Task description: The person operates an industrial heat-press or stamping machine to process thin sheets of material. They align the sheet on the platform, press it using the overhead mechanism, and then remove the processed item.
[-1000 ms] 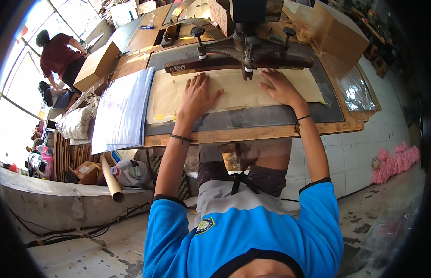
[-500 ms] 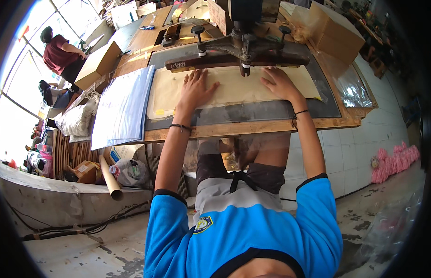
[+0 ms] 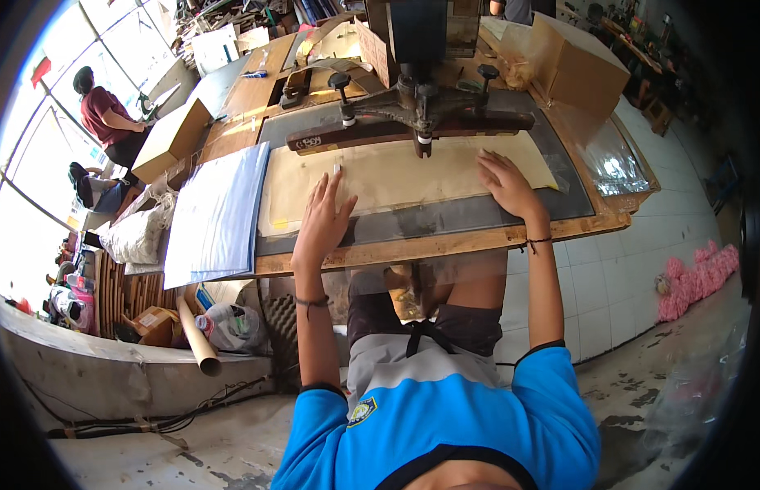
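A wide tan sheet (image 3: pixel 396 175) lies on a dark grey mat (image 3: pixel 445 220) at the table's near edge. Clear plastic film (image 3: pixel 445 265) hangs over that edge in front of my shorts. My left hand (image 3: pixel 321 224) is flat over the left part of the tan sheet, fingers stretched forward. Over its right part rests my right hand (image 3: pixel 511 188), fingers extended and thumb apart. Neither hand grips anything; whether the palms press on film or sheet is hard to tell. Just beyond my fingertips spans a long dark press bar (image 3: pixel 470 128) on a bracket with black knobs.
A stack of bluish clear plastic sheets (image 3: pixel 213 216) overlaps the table's left edge. Cardboard boxes stand left (image 3: pixel 172 139) and right (image 3: pixel 577 65). Folded clear plastic (image 3: pixel 617 167) lies at the right corner. A cardboard tube (image 3: pixel 199 339) leans below left. Two people are at far left.
Both hands have drawn back toward me over the sheet, away from the bar; the left one also shifts slightly left. The view has moved a little. The bar looks unchanged.
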{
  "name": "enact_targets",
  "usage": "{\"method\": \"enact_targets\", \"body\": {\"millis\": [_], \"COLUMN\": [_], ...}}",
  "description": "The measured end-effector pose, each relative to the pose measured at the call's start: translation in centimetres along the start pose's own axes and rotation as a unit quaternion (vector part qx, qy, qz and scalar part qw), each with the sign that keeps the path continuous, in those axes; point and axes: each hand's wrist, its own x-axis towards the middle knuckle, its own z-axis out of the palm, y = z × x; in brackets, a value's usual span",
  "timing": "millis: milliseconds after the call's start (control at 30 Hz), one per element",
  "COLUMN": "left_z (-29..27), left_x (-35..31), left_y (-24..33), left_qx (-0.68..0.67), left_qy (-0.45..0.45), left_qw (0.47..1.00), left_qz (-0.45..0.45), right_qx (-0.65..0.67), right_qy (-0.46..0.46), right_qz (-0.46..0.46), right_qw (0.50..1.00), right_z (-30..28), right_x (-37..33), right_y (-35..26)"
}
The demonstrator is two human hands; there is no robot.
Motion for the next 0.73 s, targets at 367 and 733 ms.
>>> {"method": "enact_targets", "body": {"millis": [367, 733], "left_z": [-0.7, -0.9], "left_x": [-1.6, -1.9], "left_y": [1.0, 0.8], "left_qx": [0.066, 0.077], "left_qy": [0.047, 0.052], "left_qw": [0.997, 0.995], "left_qz": [0.004, 0.024], "right_qx": [0.024, 0.079], "right_qy": [-0.003, -0.028], "right_qz": [-0.006, 0.073], "right_qw": [1.0, 0.994], "right_z": [-0.1, -1.0], "right_x": [0.1, -3.0], "right_y": [-2.3, -2.6]}}
